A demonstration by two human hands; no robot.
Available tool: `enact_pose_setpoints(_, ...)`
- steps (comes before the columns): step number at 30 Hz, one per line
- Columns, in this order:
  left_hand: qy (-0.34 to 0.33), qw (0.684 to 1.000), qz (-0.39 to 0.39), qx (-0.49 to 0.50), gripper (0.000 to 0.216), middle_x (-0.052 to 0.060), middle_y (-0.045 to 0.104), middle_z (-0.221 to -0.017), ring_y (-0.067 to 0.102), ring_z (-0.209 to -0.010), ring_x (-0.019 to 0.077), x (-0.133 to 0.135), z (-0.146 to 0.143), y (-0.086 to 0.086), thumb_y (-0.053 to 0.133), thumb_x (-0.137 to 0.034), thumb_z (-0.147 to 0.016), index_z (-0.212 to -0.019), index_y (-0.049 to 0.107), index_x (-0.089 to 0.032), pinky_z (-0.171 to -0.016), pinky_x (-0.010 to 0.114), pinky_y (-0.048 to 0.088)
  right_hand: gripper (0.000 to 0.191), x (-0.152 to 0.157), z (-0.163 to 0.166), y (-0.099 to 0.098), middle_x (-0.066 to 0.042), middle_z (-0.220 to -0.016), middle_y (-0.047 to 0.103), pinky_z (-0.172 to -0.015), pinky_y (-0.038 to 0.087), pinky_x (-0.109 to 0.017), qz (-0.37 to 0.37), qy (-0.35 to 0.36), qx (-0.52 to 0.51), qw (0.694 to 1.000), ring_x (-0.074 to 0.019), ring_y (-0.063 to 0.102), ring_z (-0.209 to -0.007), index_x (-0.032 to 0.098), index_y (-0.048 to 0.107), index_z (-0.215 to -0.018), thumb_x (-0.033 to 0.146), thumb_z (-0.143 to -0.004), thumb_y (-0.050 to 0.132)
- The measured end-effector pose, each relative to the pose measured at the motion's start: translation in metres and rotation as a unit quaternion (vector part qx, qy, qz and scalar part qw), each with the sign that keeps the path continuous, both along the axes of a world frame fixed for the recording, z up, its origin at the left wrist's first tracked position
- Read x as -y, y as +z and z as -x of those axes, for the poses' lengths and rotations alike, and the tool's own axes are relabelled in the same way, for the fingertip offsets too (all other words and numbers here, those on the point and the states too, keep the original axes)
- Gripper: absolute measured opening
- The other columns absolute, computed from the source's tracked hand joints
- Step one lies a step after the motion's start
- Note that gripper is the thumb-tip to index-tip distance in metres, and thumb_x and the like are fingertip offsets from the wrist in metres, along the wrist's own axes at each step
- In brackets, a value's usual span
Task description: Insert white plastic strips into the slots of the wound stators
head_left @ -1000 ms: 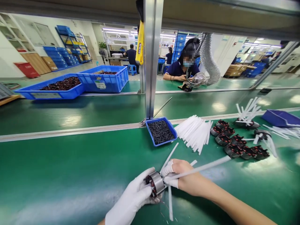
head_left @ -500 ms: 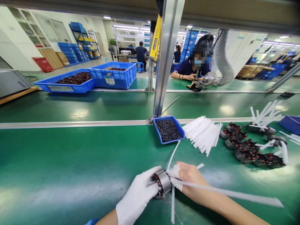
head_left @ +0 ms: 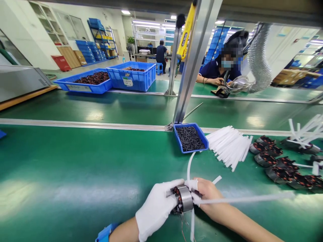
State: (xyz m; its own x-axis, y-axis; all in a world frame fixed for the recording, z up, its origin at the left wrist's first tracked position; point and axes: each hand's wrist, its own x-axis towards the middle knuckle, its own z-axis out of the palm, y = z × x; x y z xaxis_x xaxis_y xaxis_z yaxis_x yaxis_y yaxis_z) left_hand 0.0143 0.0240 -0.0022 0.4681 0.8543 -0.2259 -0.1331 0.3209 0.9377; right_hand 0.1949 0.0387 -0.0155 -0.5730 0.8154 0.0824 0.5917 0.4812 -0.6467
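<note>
My left hand [head_left: 155, 208], in a white glove, is wrapped round a small metal motor stator [head_left: 183, 199] with dark copper windings, held just above the green bench. My right hand [head_left: 208, 196], bare with white finger cots, pinches a long white sleeve tube [head_left: 247, 199] at the stator's right face. The tube runs out to the right. Other white tubes stick out of the stator, one curving up [head_left: 188, 164] and one hanging down [head_left: 192, 225].
A small blue tray of black pins [head_left: 191, 137] sits by the metal post [head_left: 191, 64]. A pile of white tubes [head_left: 230, 146] and several wound stators [head_left: 280, 166] lie to the right. Blue bins [head_left: 131, 79] stand across the belt, where another person [head_left: 222, 67] works.
The view has swung left. My right hand's long tube has swung from pointing down-right to nearly level. Both hands keep hold of the stator.
</note>
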Motion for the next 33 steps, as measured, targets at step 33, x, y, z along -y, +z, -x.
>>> enact_pose_setpoints(33,0.011,0.991,-0.090,-0.097,0.042,0.003,0.070,-0.090,0.062,-0.084,0.0210,0.008,0.002,0.002,0.044,-0.005,-0.063,-0.098,0.066,-0.014,-0.077,0.026,0.047,0.026,0.007,-0.006,-0.001,-0.005,-0.056,0.053,-0.051,0.036,-0.024,-0.103,0.104,0.040,0.988,-0.0145,0.048,-0.053,0.017,0.055,-0.069,0.018,-0.085,0.034)
